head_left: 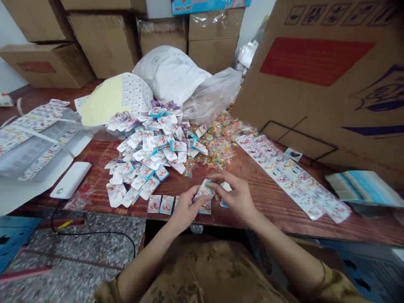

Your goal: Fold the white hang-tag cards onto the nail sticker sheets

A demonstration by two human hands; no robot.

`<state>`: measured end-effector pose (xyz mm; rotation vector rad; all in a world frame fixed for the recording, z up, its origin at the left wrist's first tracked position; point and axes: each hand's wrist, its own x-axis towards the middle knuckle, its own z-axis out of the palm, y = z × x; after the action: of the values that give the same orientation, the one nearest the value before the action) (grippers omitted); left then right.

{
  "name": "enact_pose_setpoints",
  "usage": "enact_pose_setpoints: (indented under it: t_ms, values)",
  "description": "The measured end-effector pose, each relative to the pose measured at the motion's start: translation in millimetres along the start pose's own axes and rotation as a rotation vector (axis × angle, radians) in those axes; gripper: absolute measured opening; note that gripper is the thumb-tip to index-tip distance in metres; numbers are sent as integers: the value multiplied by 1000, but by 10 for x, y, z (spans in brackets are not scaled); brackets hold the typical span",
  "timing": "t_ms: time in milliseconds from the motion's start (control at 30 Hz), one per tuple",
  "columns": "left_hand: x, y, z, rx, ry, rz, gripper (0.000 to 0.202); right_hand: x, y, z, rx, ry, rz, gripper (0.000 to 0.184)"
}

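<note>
Both forearms reach in from the near edge, wrists raised, hands close together just above the tabletop [268, 210]. Left hand [186, 207]: thumb and fingers pinching a small printed box [203, 190] by its left and lower side. Right hand [235, 195]: thumb and index pressed together at the box's upper right corner, over a small greenish bit; can't tell exactly what. Box sits between the two sets of fingertips, tilted.

Row of flat printed boxes [166, 205] runs from left of the left fingers to below them, partly hidden by that hand. Heap of similar boxes [151, 147], white flaps out, beyond and left of the fingers. Clear packets of colored bits [221, 136] straight beyond the fingertips. Farther beyond: white sack [170, 73], contents hidden, and a clear plastic bag [214, 94]. Sticker sheets [284, 172] right of the right fingers; large carton [315, 101] behind them, inside not visible.
</note>
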<state>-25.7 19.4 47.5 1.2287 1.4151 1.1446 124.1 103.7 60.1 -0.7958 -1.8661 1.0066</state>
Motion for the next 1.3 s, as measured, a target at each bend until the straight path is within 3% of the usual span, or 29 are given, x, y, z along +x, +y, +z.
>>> enact_pose_setpoints:
  t_ms: [167,300,467,533,600,700,833,1000,1200,1300]
  values:
    - [100,-14,80,-37,80,19,29,111,92,15,-52,-108,-183,15]
    - [230,-7,97,-55,106,43,30,203,143,-3,-148,-89,-207,16]
    - [253,13,72,27,122,87,31,149,82,-60,-290,-179,-346,40]
    - [226,15,76,53,112,83,33,115,63,-63,-268,-158,-315,38]
    - [197,19,88,66,95,69,36,95,51,-57,-185,-87,-191,35]
    - [165,24,104,82,97,70,36,78,20,-46,-80,-89,-63,47]
    - [148,-7,112,60,120,93,34,16,-44,-35,-55,-209,-115,56]
    - [126,-87,142,-156,156,91,39,-84,-65,-14,-57,90,-70,53]
    - [81,-107,152,-167,166,205,37,-96,-66,-43,-140,-61,-168,37]
    - [68,-82,145,-127,193,223,28,-83,-96,-50,-37,-12,-75,34]
